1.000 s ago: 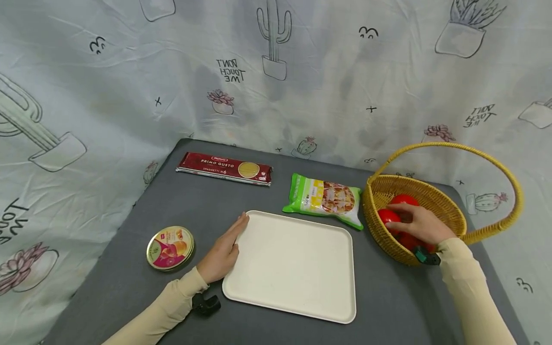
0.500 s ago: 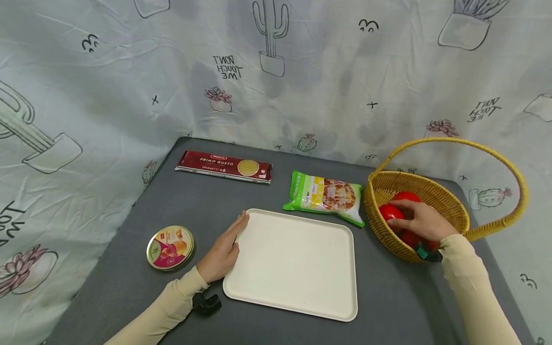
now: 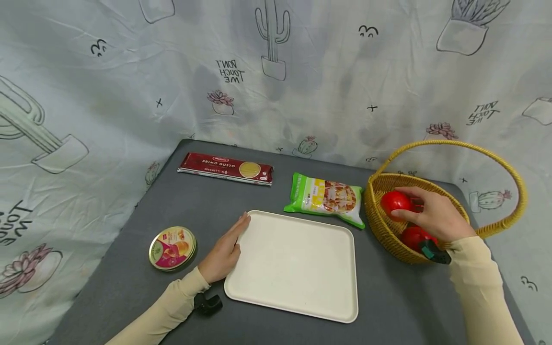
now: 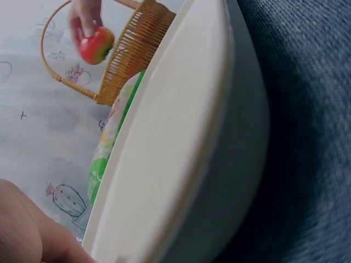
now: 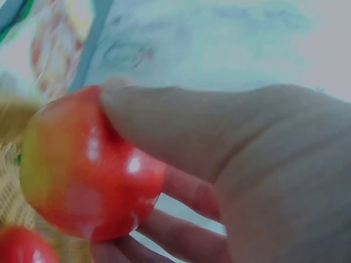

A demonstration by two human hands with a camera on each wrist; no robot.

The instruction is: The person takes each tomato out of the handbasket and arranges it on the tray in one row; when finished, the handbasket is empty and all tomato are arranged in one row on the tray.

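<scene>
My right hand (image 3: 442,215) grips a shiny red apple (image 3: 394,205) between thumb and fingers, over the yellow wicker basket (image 3: 381,239). A yellow-green patch shows on the apple (image 5: 82,164) in the right wrist view. More red fruit (image 3: 415,237) lies in the basket below, partly hidden by the hand. My left hand (image 3: 221,255) lies along the left edge of a cream rectangular tray (image 3: 293,266), fingers straight and touching its rim. Nothing lies on the tray.
A green and white food packet (image 3: 325,197) lies between tray and basket. Farther back is a red spaghetti pack (image 3: 226,168). A round tin (image 3: 172,248) stands left of my left hand. The basket's tall handle (image 3: 453,143) arches up at the right. A patterned curtain (image 3: 327,72) hangs behind the grey table.
My right hand has lifted the apple up from the other fruit in the basket. The left hand and tray have stayed in place.
</scene>
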